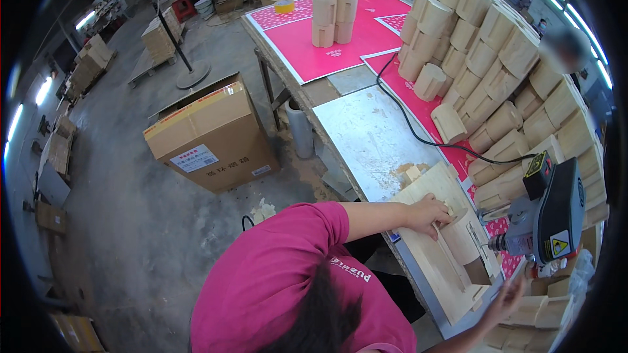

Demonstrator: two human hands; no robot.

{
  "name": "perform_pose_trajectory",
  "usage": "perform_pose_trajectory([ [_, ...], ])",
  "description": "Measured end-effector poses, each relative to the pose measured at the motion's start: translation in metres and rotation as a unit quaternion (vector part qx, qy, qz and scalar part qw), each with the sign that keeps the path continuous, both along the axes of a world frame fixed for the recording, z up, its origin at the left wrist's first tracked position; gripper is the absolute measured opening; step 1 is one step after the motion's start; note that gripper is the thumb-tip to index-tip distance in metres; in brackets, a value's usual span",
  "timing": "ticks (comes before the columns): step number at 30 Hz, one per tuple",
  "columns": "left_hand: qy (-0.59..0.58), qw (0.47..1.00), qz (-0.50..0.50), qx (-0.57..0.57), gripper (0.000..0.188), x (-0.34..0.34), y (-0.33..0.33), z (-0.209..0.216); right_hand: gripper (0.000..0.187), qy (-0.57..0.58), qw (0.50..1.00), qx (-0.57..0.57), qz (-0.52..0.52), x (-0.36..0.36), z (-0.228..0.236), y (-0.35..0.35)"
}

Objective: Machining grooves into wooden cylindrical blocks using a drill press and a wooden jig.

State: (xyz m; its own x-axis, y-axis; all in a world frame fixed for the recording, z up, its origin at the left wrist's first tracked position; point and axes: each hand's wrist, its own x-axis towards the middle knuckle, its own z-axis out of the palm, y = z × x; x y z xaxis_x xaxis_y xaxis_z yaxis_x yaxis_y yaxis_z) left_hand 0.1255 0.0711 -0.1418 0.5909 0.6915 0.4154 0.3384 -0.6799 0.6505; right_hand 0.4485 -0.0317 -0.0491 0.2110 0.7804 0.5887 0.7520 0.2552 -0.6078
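My left hand curls over the far end of a pale wooden block with a rounded face, its fingers closed on that end. The block lies in a light plywood jig with raised strips along it. A dark grey drill stands to the right, its chuck and bit directed at the block's side; whether the bit touches it I cannot tell. My right hand is nearer, below the drill. It is slightly blurred, with fingers stretched out and nothing visible in it.
Stacked wooden blocks wall off the right side, with two tall columns farther back. A black cable crosses the white board. Left of the workbench stand a cardboard box and a pedestal fan. Another person's blurred head shows far right.
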Motion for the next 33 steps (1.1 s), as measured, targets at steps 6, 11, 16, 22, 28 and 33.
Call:
perform_pose_trajectory([
  [6, 0.001, 0.998, 0.002, 0.059, 0.038, -0.001, 0.006, -0.009, 0.044, 0.11, 0.986, 0.12, -0.034, 0.03, 0.121, 0.047],
  [11, 0.035, 0.997, 0.007, 0.064, 0.04, -0.014, 0.006, -0.004, 0.044, -0.107, 0.99, 0.087, 0.039, -0.007, 0.15, 0.104],
  [16, 0.041, 0.998, -0.016, 0.05, 0.044, -0.003, 0.002, 0.008, 0.036, -0.045, 0.999, 0.02, 0.001, -0.007, 0.156, 0.09],
  [22, 0.05, 0.997, -0.008, 0.053, 0.041, 0.0, 0.007, 0.01, 0.025, -0.096, 0.991, 0.072, -0.058, -0.053, 0.159, 0.044],
  [28, 0.02, 0.995, 0.017, 0.094, 0.033, -0.009, 0.007, -0.003, 0.018, -0.008, 0.993, 0.08, -0.084, -0.093, 0.121, 0.002],
  [33, -0.002, 0.998, -0.008, 0.064, 0.038, 0.006, 0.003, -0.013, 0.024, 0.126, 0.983, 0.085, -0.099, -0.065, 0.05, -0.027],
])
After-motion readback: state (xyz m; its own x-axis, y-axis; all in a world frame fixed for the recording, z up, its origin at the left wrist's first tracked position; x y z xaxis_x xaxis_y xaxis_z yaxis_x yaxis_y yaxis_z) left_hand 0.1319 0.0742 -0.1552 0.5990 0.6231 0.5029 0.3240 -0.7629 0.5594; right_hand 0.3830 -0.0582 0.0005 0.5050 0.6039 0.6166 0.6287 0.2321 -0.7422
